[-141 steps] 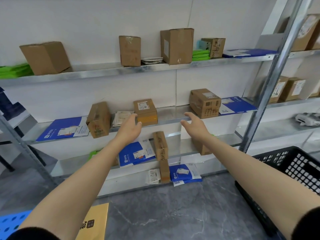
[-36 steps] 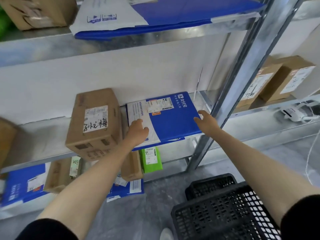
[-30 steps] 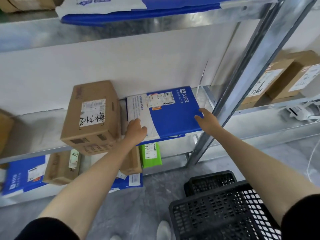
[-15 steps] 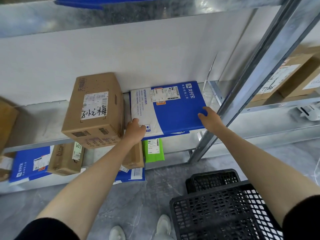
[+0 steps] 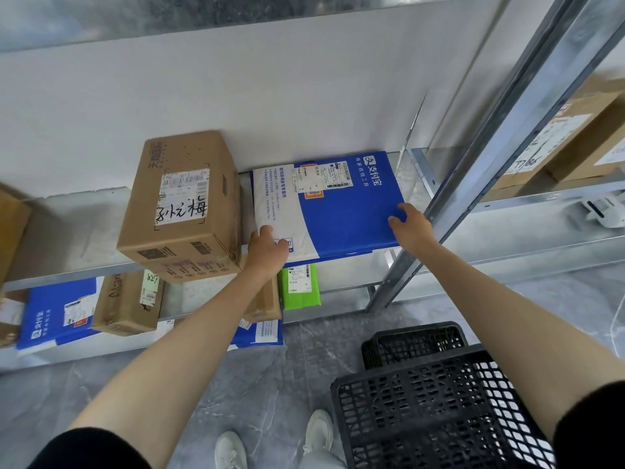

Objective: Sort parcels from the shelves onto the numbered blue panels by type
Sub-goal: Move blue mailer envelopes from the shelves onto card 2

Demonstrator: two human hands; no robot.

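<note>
Beside the cardboard box (image 5: 182, 204), the blue mailer (image 5: 338, 214) lies on the shelf (image 5: 84, 231); left grip (image 5: 267, 252) and right grip (image 5: 411, 228) grasp its front corners.

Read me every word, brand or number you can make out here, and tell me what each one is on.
"支付宝" and "商家收钱工具": upper blue mailer.
"天猫国际": large cardboard box.
"梅", handwritten, then unclear strokes: that box's white label.
"Align": side of the small box.
"支付宝": lower blue mailer.
Shipping labels, barcodes and the green parcel label: too small to read.
</note>
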